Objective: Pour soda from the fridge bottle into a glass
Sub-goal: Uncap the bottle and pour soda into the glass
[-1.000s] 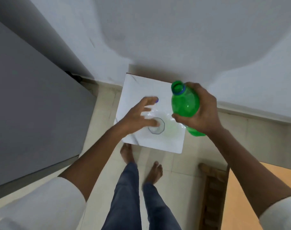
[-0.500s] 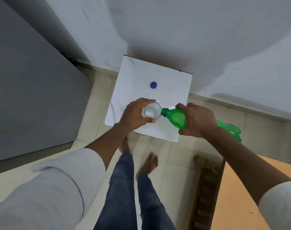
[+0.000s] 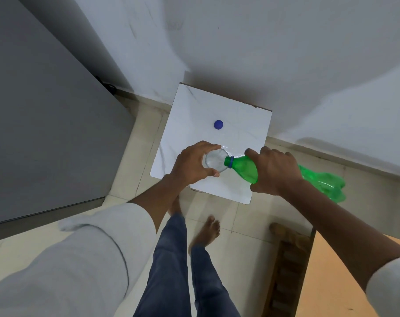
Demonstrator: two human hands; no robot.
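Seen from above: clear faceted drinking glass (image 3: 215, 160) standing on a small white square marble-patterned tabletop (image 3: 194, 110), near its front edge. Left hand (image 3: 192, 167) wrapped round the glass, fingers curled along the far side, thumb on the near side. Right hand (image 3: 274, 171) clamped round the middle of a green translucent plastic soda bottle (image 3: 244, 171), tipped on its side, base out past the table's right edge, uncapped neck with blue ring resting over the rim of the glass. Hands apart, joined only by bottle meeting glass. Cannot tell whether liquid is flowing. Small round blue bottle cap (image 3: 218, 124) lying alone on the tabletop behind the glass, well clear of both hands. Grey fridge door (image 3: 46, 122) at left, wooden furniture (image 3: 345, 271) at lower right, bare feet on pale tiled floor (image 3: 240, 225).
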